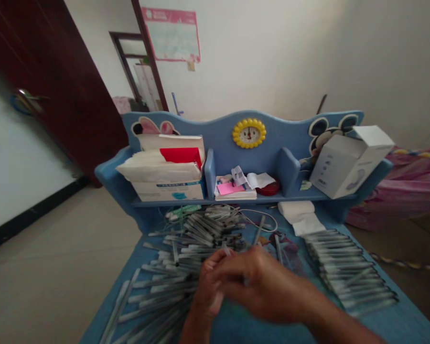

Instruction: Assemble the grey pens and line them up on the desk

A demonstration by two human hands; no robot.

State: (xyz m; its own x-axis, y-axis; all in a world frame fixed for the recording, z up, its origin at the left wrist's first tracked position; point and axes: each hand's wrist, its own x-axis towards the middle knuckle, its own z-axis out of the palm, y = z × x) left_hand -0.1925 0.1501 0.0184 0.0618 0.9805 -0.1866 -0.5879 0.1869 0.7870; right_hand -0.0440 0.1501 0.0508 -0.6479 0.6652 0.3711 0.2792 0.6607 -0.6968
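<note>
Over the bench (254, 333), the left hand (208, 282) pinches a pen-like tube (226, 248) pointing toward eleven o'clock; the right hand's (254, 279) blurred hold cannot be told. Apparently two-handed fitting, next needing steady alignment.

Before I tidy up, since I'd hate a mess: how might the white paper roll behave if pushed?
The white paper roll may well roll, since it lies on its side on the desk. Its loose end is probably floppy, as it lies spread like thin sheet, and could trail.
</note>
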